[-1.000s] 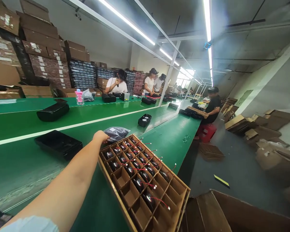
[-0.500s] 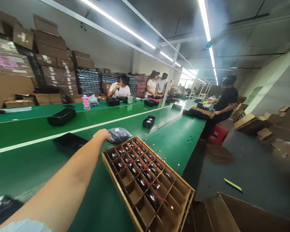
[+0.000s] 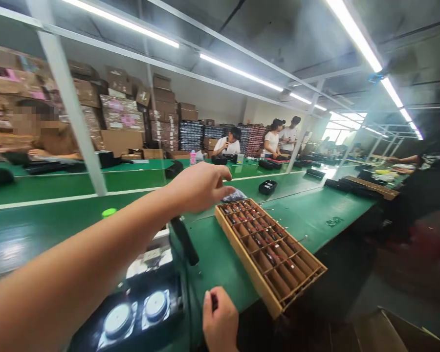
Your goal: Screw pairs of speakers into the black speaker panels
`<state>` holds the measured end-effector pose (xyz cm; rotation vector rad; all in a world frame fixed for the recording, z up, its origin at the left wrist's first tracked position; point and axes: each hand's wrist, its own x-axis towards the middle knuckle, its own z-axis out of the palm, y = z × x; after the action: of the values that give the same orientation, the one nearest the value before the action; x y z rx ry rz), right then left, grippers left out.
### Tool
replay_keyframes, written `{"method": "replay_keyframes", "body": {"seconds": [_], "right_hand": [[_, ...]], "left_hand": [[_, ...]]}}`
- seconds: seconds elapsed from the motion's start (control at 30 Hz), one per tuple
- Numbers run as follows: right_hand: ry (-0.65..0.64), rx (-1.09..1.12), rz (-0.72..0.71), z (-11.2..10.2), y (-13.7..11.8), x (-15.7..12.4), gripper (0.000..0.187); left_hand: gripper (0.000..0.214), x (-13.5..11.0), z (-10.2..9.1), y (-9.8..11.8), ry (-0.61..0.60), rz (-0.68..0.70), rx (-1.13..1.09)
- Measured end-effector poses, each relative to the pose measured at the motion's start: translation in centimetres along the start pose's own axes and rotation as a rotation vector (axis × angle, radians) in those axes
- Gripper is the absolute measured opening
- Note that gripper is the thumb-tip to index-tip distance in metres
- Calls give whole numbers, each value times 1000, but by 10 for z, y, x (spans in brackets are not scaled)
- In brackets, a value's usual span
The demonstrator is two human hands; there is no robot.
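My left hand (image 3: 201, 187) is stretched forward over the bench, thumb and index finger apart, with nothing visible between them. Just beyond its fingertips lies a grey plastic bag (image 3: 235, 196), partly covered by the hand. Low in the middle, my right hand (image 3: 220, 318) is curled into a fist; a dark spot shows inside it, too small to name. To its left is a black housing (image 3: 176, 320) with two round speakers (image 3: 156, 306) in it. A long dark bar (image 3: 186, 244) lies under my left wrist. A divided cardboard box (image 3: 242, 249) holds several small black parts with red wires.
The green bench (image 3: 220, 274) runs away from me. A small black case (image 3: 267, 187) stands behind the box. A white post (image 3: 71, 102) rises at left. Co-workers sit across the bench; one in dark clothes (image 3: 421, 186) is at right. An open carton (image 3: 403, 322) is at lower right.
My view has swung left and down. My left hand has come off the plastic bag and its fingers have parted. My right hand and the black housing with speakers have come into view.
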<state>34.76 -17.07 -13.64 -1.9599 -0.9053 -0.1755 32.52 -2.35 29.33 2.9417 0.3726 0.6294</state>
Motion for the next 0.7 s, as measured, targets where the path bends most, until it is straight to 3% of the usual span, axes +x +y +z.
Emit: {"method": "replay_keyframes", "body": {"seconds": [0.07,0.13,0.23,0.27,0.33,0.4,0.47,0.57,0.7], "right_hand": [[-23,-25,48,-1,0,0,27],[-50,-53,110,-6,-4,2,28],[-94,-87,206,-13,-16,4,31],[-108,-95,233,-15,-18,5,31],[-127,-110,287,-16,-22,4,33],[-138,-119,318,-16,-23,4,33],[-138,-114,329,-19,-23,5,32],[-104,-49,289,-24,-27,21,34],[-72,139,115,-25,-46,76,44]], "left_hand": [[20,-100,-11,4,143,17,-53],[10,-202,6,-3,466,111,-214],[18,-331,68,-31,813,-111,-274],[19,-363,91,-42,842,-201,-235],[24,-411,133,-64,785,-307,-178],[34,-436,162,-81,710,-394,-96],[51,-444,179,-91,586,-447,-3],[66,-440,188,-100,418,-468,21],[56,-435,189,-106,280,-464,-70]]}}
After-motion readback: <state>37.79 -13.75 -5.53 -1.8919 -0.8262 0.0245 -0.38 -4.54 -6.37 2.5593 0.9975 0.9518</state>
